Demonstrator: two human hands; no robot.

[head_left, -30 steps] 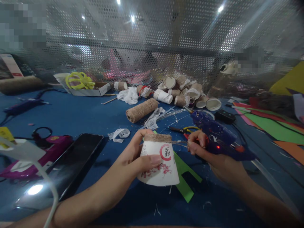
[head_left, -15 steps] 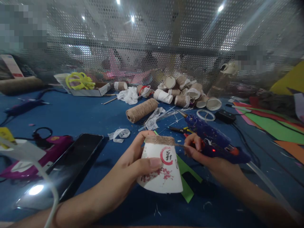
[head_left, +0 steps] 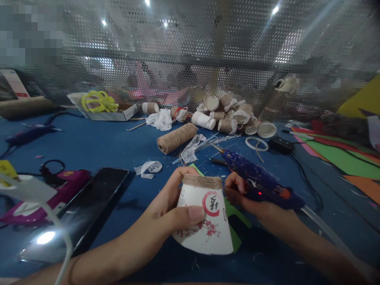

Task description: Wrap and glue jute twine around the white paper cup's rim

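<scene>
My left hand (head_left: 178, 211) is wrapped round a white paper cup (head_left: 208, 237), thumb pressed on its printed side. The cup is upside down, wide rim low, with a red ring, a dark character and pink blossoms. Jute twine (head_left: 203, 181) is wound in a band round its narrow end. My right hand (head_left: 237, 190) is closed around a blue hot glue gun (head_left: 252, 168) with a red light lit, its nozzle pointing away to the left. The right fingertips are close beside the twine band; whether they also pinch the strand I cannot make out.
A roll of twine (head_left: 177, 137) lies ahead, beside white ribbon scraps (head_left: 192, 148). Twine-wrapped cups (head_left: 227, 122) are heaped at the back. On the left are a phone (head_left: 97, 202) and a purple power strip (head_left: 71, 184); coloured paper (head_left: 341, 154) lies right.
The cup has dropped slightly and shifted right. My right hand and the glue gun have moved left, closing the gap to the cup; the twine strand that spanned it is no longer seen.
</scene>
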